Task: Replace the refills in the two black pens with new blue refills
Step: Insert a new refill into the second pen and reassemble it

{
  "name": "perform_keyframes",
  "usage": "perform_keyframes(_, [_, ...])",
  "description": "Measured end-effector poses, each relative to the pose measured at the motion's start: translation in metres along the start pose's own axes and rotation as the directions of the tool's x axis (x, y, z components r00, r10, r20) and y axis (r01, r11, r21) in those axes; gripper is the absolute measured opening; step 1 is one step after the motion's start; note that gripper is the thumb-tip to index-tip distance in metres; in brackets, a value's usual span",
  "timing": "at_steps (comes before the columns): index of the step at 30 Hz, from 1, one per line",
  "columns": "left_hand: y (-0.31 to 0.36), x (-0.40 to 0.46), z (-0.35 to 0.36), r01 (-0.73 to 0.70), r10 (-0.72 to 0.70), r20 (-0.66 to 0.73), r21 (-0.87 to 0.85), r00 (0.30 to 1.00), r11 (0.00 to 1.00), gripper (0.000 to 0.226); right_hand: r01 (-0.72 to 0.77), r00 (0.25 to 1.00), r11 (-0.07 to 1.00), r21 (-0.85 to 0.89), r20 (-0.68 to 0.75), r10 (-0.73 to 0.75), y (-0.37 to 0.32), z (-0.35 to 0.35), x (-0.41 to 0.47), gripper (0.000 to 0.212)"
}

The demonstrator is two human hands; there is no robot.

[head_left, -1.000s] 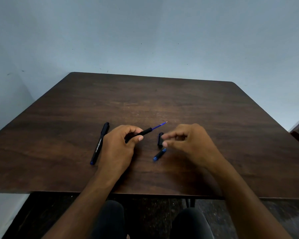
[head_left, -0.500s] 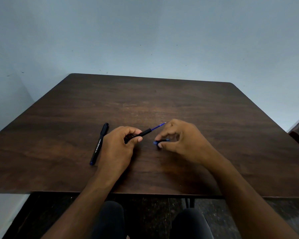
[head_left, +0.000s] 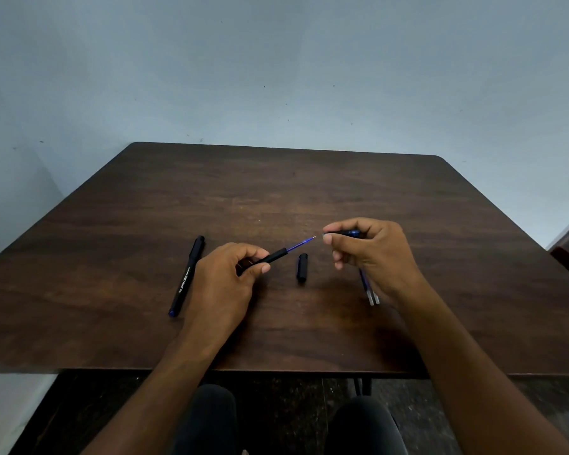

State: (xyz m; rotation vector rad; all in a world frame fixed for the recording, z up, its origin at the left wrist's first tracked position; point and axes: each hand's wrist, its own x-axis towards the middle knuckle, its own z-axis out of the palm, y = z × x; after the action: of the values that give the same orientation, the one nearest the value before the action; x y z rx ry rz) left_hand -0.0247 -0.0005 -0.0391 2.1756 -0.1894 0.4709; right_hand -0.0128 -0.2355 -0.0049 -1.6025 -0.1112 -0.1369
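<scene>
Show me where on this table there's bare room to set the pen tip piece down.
Bare wood: the whole far half of the table beyond both hands, and the right side past the right hand. Crowded: the strip from the capped pen past the left hand and loose cap to the refills.

dark wood-grain table (head_left: 309, 192), matt black pen (head_left: 187, 277)

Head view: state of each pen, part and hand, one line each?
Open pen barrel: gripped by the left hand, blue refill sticking out of it.
Front section: pinched in the right hand, off the barrel, near the refill tip.
Cap: off, lying on the table.
Second pen: capped, lying on the table.
Loose refills: lying under the right hand.
</scene>
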Motion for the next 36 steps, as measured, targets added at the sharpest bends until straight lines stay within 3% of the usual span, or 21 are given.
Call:
perform_keyframes(4, [0.002,0.000,0.000,0.001,-0.001,0.007,0.000,1.000,1.000,0.020,-0.065,0.998,0.958,0.279,0.007,0.066,0.005,0.002,0.000,0.013])
perform_keyframes(7, [0.002,0.000,0.000,0.001,-0.001,0.011,0.004,1.000,1.000,0.020,-0.103,0.994,0.942,0.320,0.065,0.086,0.006,0.002,0.001,0.015])
perform_keyframes(23, [0.005,0.001,0.001,-0.009,0.008,0.035,0.045,0.999,0.999,0.021,-0.132,0.983,0.977,0.167,0.146,0.108,0.007,0.005,0.003,0.029])
perform_keyframes(36, [0.009,-0.002,0.001,-0.070,0.067,0.038,0.062,0.997,0.996,0.019,-0.089,0.967,0.996,-0.025,0.237,0.092,0.010,0.022,0.002,0.023])
